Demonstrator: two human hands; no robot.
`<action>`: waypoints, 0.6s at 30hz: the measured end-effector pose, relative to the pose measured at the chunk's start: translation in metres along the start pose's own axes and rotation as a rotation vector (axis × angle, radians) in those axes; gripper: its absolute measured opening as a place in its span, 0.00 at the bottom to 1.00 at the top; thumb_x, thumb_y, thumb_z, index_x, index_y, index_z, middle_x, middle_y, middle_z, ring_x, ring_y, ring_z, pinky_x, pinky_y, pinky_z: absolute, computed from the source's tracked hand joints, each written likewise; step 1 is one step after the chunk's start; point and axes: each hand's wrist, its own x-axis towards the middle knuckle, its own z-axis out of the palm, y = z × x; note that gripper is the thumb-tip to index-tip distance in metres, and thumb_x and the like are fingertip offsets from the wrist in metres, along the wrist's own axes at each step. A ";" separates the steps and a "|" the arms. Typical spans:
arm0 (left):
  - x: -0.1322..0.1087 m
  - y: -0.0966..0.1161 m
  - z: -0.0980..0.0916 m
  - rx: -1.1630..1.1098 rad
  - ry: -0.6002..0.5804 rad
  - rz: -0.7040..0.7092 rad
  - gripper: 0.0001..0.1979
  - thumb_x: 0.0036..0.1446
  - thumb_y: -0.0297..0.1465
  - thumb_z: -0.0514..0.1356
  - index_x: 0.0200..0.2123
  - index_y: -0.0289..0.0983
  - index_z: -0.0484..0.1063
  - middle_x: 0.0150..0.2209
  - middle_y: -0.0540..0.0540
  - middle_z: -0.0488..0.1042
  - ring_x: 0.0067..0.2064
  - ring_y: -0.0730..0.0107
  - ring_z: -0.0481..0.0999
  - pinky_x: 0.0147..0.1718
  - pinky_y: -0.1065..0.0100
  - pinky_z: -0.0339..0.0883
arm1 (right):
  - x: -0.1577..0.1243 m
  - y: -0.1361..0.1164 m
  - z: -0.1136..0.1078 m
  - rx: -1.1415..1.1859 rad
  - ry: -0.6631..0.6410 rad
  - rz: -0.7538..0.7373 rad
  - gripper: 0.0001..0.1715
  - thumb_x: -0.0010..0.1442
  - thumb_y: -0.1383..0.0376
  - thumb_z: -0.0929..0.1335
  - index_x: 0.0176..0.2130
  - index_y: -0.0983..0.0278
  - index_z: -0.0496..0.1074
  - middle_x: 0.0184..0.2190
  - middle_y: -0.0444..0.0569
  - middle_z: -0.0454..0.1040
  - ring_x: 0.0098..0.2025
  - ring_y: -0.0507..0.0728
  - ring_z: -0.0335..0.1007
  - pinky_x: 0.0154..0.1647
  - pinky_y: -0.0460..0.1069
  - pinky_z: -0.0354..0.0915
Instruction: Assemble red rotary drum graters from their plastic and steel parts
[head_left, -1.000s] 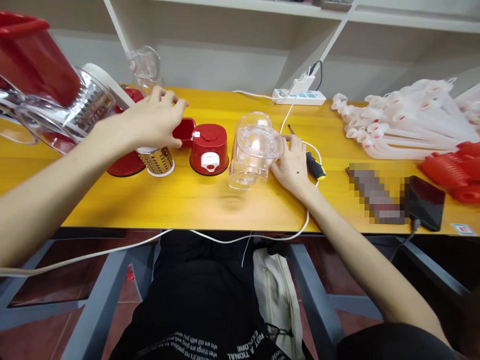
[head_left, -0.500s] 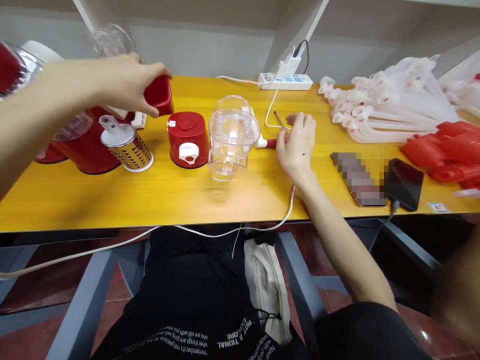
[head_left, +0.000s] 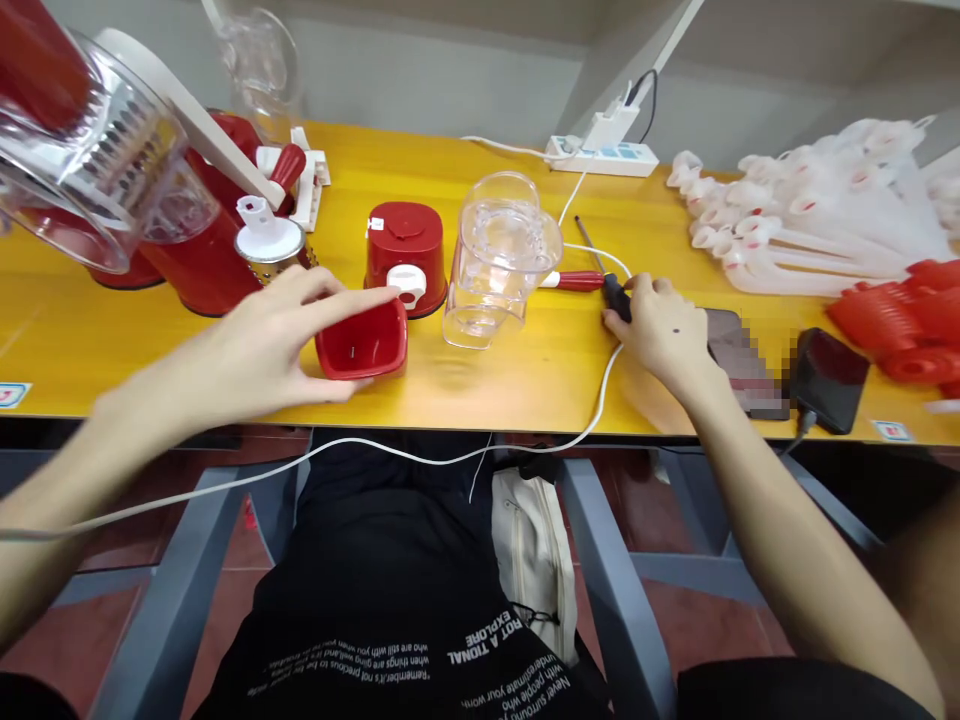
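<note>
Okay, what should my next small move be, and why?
Probably firm up your right hand's grip on the screwdriver and lift it: that hand is at its black handle, while your left hand holds the red container.

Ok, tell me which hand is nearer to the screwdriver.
Right. The right hand is at the screwdriver, by its handle; the left hand is well left of it, holding the red cup.

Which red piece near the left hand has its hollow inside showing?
The red cup held in the left hand: its open mouth faces the camera. The red base just beyond it, with a white knob, shows only its outside.
</note>
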 end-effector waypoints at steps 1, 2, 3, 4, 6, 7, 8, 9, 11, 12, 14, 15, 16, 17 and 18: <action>-0.002 -0.001 0.011 -0.014 0.014 -0.007 0.36 0.59 0.43 0.62 0.69 0.47 0.59 0.47 0.43 0.70 0.46 0.57 0.73 0.50 0.56 0.70 | 0.001 -0.001 -0.003 0.034 0.004 0.025 0.23 0.57 0.57 0.69 0.48 0.67 0.67 0.42 0.62 0.69 0.31 0.52 0.58 0.40 0.56 0.62; -0.003 -0.004 0.020 -0.038 0.037 -0.026 0.37 0.58 0.41 0.64 0.69 0.44 0.59 0.49 0.41 0.71 0.48 0.55 0.73 0.52 0.56 0.70 | 0.001 -0.002 -0.006 0.080 0.032 0.044 0.21 0.57 0.57 0.68 0.47 0.67 0.67 0.42 0.62 0.69 0.31 0.51 0.58 0.40 0.55 0.62; -0.003 -0.006 0.028 -0.070 0.064 -0.049 0.37 0.57 0.41 0.65 0.67 0.41 0.60 0.51 0.40 0.72 0.51 0.53 0.73 0.53 0.55 0.69 | 0.001 -0.001 -0.010 0.138 0.080 0.056 0.20 0.56 0.58 0.68 0.45 0.67 0.67 0.42 0.63 0.70 0.30 0.51 0.58 0.40 0.55 0.61; -0.003 -0.009 0.034 -0.103 0.095 -0.072 0.36 0.56 0.41 0.66 0.65 0.39 0.62 0.53 0.39 0.72 0.52 0.52 0.73 0.54 0.54 0.69 | -0.001 0.001 -0.014 0.207 0.141 0.065 0.18 0.56 0.58 0.67 0.44 0.66 0.66 0.41 0.62 0.71 0.29 0.51 0.59 0.39 0.54 0.62; -0.003 -0.011 0.044 -0.161 0.167 -0.110 0.33 0.54 0.43 0.67 0.61 0.38 0.64 0.54 0.39 0.73 0.54 0.51 0.74 0.54 0.53 0.69 | -0.007 0.006 -0.023 0.374 0.274 0.082 0.19 0.56 0.56 0.64 0.43 0.65 0.64 0.35 0.60 0.72 0.26 0.52 0.63 0.33 0.53 0.63; -0.003 -0.011 0.047 -0.186 0.196 -0.124 0.32 0.54 0.43 0.67 0.59 0.38 0.65 0.54 0.39 0.73 0.53 0.52 0.74 0.54 0.54 0.70 | -0.011 0.008 -0.027 0.467 0.327 0.093 0.21 0.56 0.53 0.63 0.44 0.64 0.63 0.33 0.58 0.71 0.23 0.52 0.65 0.28 0.52 0.63; -0.003 -0.010 0.050 -0.209 0.220 -0.136 0.31 0.54 0.43 0.67 0.58 0.39 0.66 0.53 0.40 0.74 0.53 0.52 0.75 0.53 0.54 0.71 | -0.015 0.010 -0.032 0.561 0.388 0.105 0.23 0.55 0.50 0.63 0.43 0.63 0.61 0.31 0.56 0.70 0.21 0.53 0.66 0.24 0.52 0.62; -0.003 -0.009 0.053 -0.231 0.232 -0.143 0.30 0.54 0.42 0.67 0.57 0.40 0.66 0.52 0.41 0.74 0.53 0.53 0.75 0.52 0.55 0.71 | -0.019 0.011 -0.036 0.647 0.454 0.103 0.25 0.54 0.46 0.64 0.41 0.61 0.58 0.30 0.55 0.69 0.20 0.54 0.66 0.20 0.51 0.61; -0.003 -0.007 0.057 -0.269 0.247 -0.137 0.30 0.54 0.39 0.68 0.58 0.40 0.65 0.52 0.41 0.74 0.53 0.55 0.76 0.52 0.55 0.71 | -0.024 0.010 -0.043 0.755 0.563 0.077 0.31 0.50 0.40 0.66 0.37 0.59 0.54 0.28 0.55 0.68 0.19 0.56 0.67 0.16 0.51 0.61; -0.003 -0.006 0.059 -0.285 0.251 -0.127 0.30 0.54 0.38 0.68 0.58 0.41 0.65 0.53 0.41 0.73 0.53 0.55 0.75 0.52 0.55 0.71 | -0.026 0.009 -0.045 0.768 0.596 0.064 0.32 0.48 0.38 0.66 0.35 0.59 0.53 0.28 0.54 0.67 0.19 0.57 0.67 0.15 0.51 0.60; -0.003 -0.007 0.062 -0.307 0.256 -0.107 0.30 0.54 0.36 0.68 0.59 0.42 0.64 0.54 0.41 0.73 0.54 0.56 0.75 0.54 0.54 0.71 | -0.027 0.005 -0.047 0.759 0.603 0.059 0.32 0.48 0.39 0.67 0.35 0.59 0.53 0.28 0.55 0.66 0.19 0.57 0.67 0.14 0.50 0.57; -0.003 -0.007 0.064 -0.314 0.256 -0.101 0.31 0.55 0.36 0.68 0.60 0.42 0.64 0.54 0.41 0.72 0.54 0.56 0.74 0.54 0.54 0.71 | -0.026 0.004 -0.048 0.763 0.611 0.053 0.32 0.48 0.39 0.68 0.34 0.59 0.53 0.29 0.55 0.67 0.19 0.57 0.67 0.13 0.50 0.56; -0.003 -0.009 0.066 -0.316 0.255 -0.101 0.31 0.55 0.36 0.68 0.60 0.42 0.63 0.55 0.41 0.72 0.55 0.55 0.74 0.54 0.54 0.71 | -0.024 0.003 -0.049 0.776 0.638 0.046 0.33 0.48 0.38 0.68 0.34 0.60 0.53 0.30 0.55 0.67 0.19 0.56 0.66 0.13 0.50 0.56; -0.003 -0.010 0.068 -0.319 0.248 -0.106 0.31 0.54 0.36 0.68 0.60 0.42 0.63 0.55 0.41 0.72 0.55 0.55 0.74 0.54 0.54 0.71 | -0.022 0.004 -0.051 0.784 0.684 0.039 0.35 0.47 0.36 0.67 0.34 0.60 0.52 0.30 0.55 0.66 0.18 0.55 0.65 0.14 0.50 0.55; -0.003 -0.012 0.070 -0.324 0.241 -0.116 0.31 0.54 0.37 0.68 0.59 0.43 0.63 0.54 0.42 0.72 0.54 0.55 0.74 0.53 0.54 0.71 | -0.020 0.005 -0.053 0.768 0.726 0.039 0.38 0.47 0.34 0.66 0.34 0.61 0.52 0.31 0.54 0.64 0.18 0.54 0.64 0.15 0.50 0.56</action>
